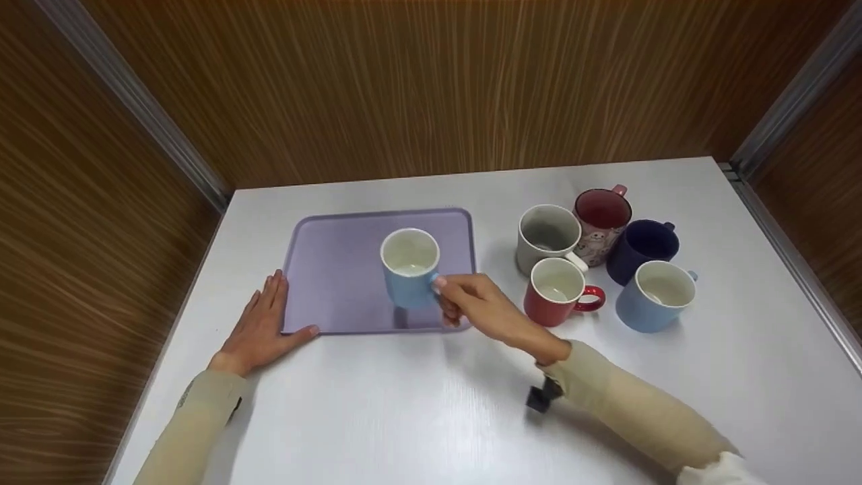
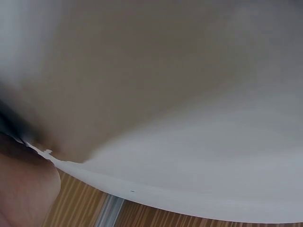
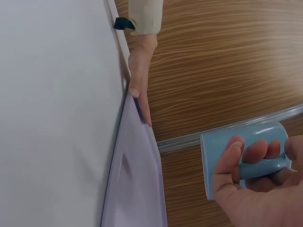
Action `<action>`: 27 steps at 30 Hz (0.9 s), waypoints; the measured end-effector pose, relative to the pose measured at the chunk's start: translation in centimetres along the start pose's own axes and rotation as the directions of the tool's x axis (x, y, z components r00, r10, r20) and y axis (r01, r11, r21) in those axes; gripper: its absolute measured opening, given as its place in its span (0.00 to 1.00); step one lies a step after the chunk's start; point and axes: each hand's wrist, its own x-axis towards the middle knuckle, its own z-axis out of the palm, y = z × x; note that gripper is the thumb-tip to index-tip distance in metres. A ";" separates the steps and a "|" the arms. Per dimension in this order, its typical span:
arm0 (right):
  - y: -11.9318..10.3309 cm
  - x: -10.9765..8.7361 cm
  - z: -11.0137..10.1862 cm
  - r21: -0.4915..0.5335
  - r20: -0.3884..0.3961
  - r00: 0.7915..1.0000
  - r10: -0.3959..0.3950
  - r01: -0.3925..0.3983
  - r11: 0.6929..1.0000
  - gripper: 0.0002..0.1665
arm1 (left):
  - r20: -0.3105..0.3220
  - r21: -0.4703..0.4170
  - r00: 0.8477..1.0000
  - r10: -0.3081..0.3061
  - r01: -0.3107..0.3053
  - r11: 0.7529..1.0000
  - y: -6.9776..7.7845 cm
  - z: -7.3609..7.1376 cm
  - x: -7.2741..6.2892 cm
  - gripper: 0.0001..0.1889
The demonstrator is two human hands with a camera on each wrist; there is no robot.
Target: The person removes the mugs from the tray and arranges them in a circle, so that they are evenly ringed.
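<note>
A light blue mug (image 1: 409, 288) with a white inside is held up over the right part of the purple tray (image 1: 330, 269). My right hand (image 1: 497, 313) grips it by the handle, with fingers curled through and round it in the right wrist view, where the mug (image 3: 220, 146) stands apart from the tray. At the tray's front left corner, my left hand (image 1: 261, 331) lies with straight fingers along the left edge and the thumb at the front edge. The left wrist view shows mostly sleeve and white table.
Right of the tray stand several mugs: a white one (image 1: 530, 252), a red one (image 1: 547, 308), a pink patterned one (image 1: 596, 244), a dark blue one (image 1: 623, 259) and another light blue one (image 1: 643, 311). Wood-grain panels (image 1: 431, 87) enclose the white table (image 1: 404, 411).
</note>
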 end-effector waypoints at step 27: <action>2.5 -19.4 -16.9 -0.098 0.126 0.992 -0.012 0.025 0.995 0.23 | -0.015 -0.005 1.000 0.010 -0.010 1.000 -0.1 -0.1 0.0 0.67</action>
